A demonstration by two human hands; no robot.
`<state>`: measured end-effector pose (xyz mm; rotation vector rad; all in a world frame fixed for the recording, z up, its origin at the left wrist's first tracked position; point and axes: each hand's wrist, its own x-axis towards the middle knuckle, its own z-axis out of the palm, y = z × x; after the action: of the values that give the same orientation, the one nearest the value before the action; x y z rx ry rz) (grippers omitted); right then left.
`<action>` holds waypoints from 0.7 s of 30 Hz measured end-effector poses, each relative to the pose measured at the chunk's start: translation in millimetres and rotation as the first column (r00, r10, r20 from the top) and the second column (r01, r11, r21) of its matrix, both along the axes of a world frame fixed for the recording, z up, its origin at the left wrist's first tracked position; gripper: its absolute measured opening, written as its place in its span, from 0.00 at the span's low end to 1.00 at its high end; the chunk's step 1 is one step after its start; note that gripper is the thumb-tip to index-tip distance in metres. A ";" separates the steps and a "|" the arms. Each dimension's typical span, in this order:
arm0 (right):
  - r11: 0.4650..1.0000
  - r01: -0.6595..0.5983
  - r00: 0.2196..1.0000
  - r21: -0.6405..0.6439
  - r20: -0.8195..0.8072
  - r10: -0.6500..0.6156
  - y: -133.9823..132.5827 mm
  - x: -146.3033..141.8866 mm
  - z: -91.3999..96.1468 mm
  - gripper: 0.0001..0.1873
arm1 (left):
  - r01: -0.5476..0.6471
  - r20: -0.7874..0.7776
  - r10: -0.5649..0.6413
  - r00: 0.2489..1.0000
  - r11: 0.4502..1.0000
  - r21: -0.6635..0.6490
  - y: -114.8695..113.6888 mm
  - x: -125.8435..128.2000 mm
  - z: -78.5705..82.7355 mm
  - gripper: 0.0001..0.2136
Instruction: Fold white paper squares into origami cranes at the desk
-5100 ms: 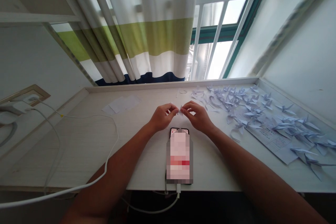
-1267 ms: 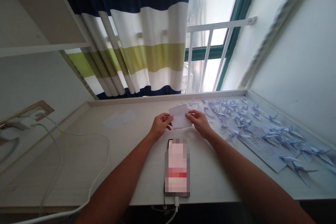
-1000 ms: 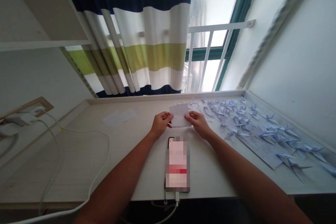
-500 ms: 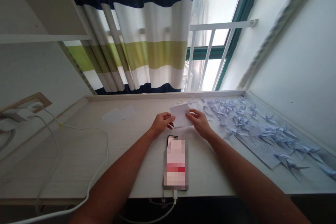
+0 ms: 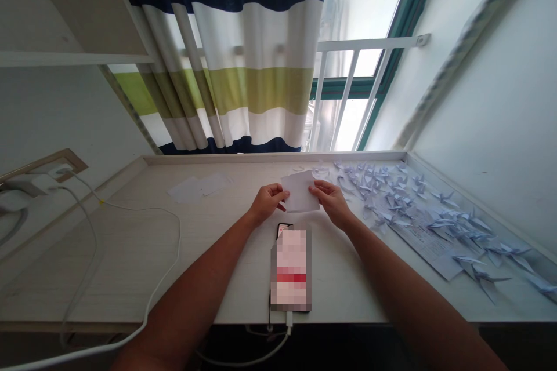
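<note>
While your left hand (image 5: 266, 202) pinches one side and your right hand (image 5: 331, 202) pinches the other, you hold a small white sheet of paper (image 5: 300, 192) just above the middle of the tabletop (image 5: 130, 243). A phone (image 5: 290, 268) lies at the near edge, plugged in. Folded paper cranes (image 5: 404, 200) crowd the right side.

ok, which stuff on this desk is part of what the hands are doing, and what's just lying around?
In hand: sheet, pinched by left hand and right hand; likely the blank squares and folded cranes too.
Lying about: phone, cable, printed page under the cranes, curtain.
</note>
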<state>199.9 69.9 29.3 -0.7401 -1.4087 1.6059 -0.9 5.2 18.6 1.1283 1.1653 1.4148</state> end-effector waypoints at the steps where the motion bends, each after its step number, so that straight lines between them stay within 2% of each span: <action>1: 1.000 -0.003 1.000 0.012 -0.003 0.003 -0.8 0.1 1.0 0.17 | 0.011 -0.011 -0.011 1.000 1.000 0.006 -0.6 -0.6 0.9 0.14; 6: 1.000 -0.002 1.000 0.011 -0.013 0.002 -2.5 0.6 4.3 0.19 | 0.062 -0.054 -0.061 0.997 0.998 0.018 -1.7 -2.4 1.9 0.13; 12: 0.998 0.063 0.998 -0.027 -0.026 -0.064 1.9 1.4 2.0 0.21 | -0.035 -0.092 0.040 0.995 0.998 0.056 -0.1 -2.6 -0.2 0.16; 16: 0.996 0.084 0.996 -0.037 -0.030 -0.085 3.4 1.3 0.8 0.23 | -0.029 -0.094 0.035 0.995 0.998 0.060 -0.1 -2.7 -2.2 0.16; 21: 0.990 0.140 0.989 0.031 -0.061 -0.138 5.5 -0.2 -0.5 0.22 | -0.028 -0.120 0.038 0.992 0.996 0.084 0.9 -3.1 -2.4 0.18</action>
<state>199.6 75.4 28.7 -0.7475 -1.3114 1.4798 -4.0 6.1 16.2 1.2722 1.2256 1.4475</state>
